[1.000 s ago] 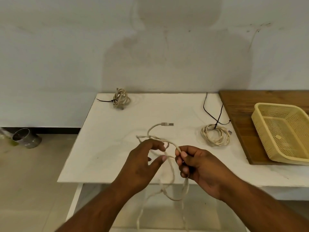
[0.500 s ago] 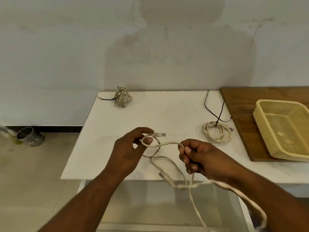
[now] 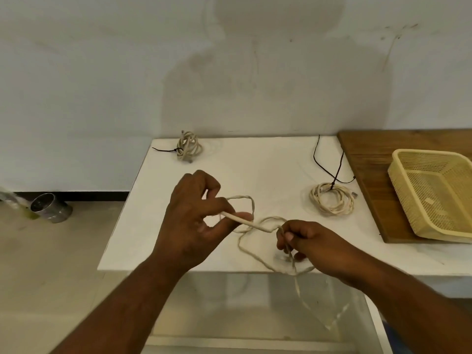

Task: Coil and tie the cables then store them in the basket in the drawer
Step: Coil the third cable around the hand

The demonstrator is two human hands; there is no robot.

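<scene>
A loose beige cable (image 3: 258, 226) loops over the white table (image 3: 255, 169), and its tail hangs past the front edge. My left hand (image 3: 194, 223) pinches a stretch of it between thumb and fingers. My right hand (image 3: 306, 241) grips the same cable a little to the right. A coiled beige cable (image 3: 332, 201) with a black tie cord lies at the right of the table. Another coiled, tied cable (image 3: 188, 147) sits at the far left corner. The yellow mesh basket (image 3: 398, 180) rests on a brown wooden board (image 3: 370, 154).
An open white drawer or shelf space (image 3: 255, 315) shows below the table's front edge. On the floor to the left stands a metal can (image 3: 51, 208) against the wall.
Both hands have shifted along the loose cable; my left hand rose and pulled a stretch taut, and the loop between the hands has changed shape. The view moved slightly.
</scene>
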